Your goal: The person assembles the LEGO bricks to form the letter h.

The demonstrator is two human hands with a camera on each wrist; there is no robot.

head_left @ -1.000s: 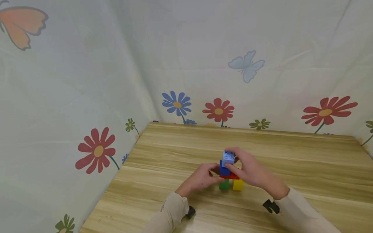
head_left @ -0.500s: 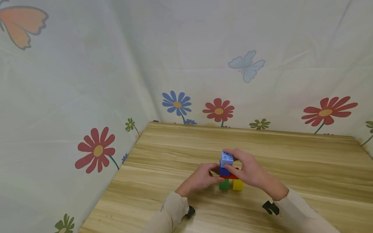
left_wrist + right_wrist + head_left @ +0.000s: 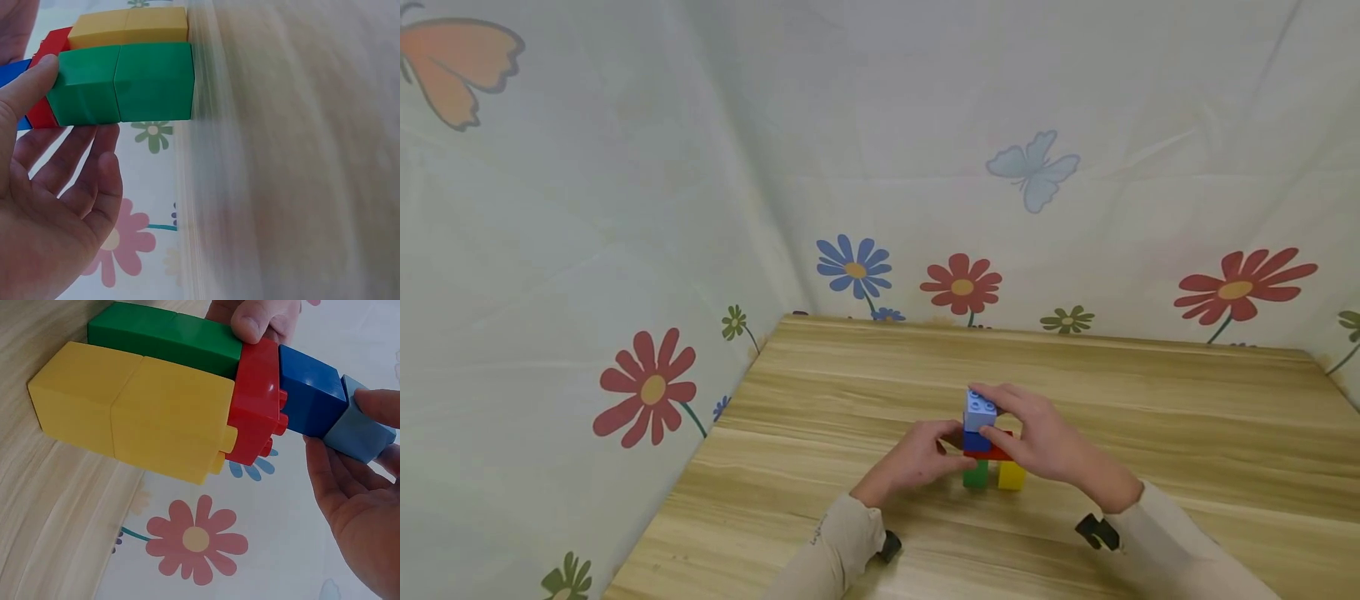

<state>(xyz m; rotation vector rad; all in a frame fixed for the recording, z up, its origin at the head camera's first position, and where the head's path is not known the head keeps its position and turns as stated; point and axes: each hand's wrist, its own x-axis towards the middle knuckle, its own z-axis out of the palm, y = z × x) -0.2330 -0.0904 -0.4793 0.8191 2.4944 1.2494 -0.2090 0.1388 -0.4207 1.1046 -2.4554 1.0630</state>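
A toy building-brick structure stands on the table, with a green column (image 3: 975, 475) and a yellow column (image 3: 128, 406), each two bricks high. A red brick (image 3: 255, 403) bridges them, and a dark blue brick (image 3: 310, 387) sits on its left end. My right hand (image 3: 1045, 437) pinches a light blue brick (image 3: 981, 414) between thumb and fingers, against the dark blue brick's top. That light blue brick looks slightly tilted in the right wrist view. From the left, my left hand (image 3: 917, 458) grips the structure, its thumb across the red brick and the green column's top.
The wooden table (image 3: 850, 375) extends around the structure. Behind and to the left hangs a pale cloth (image 3: 910, 125) printed with flowers and butterflies. Black wrist straps (image 3: 1097, 532) show at the sleeves.
My right hand has moved slightly left with the light blue brick, bringing it over the dark blue brick. The left hand has stayed in place on the structure.
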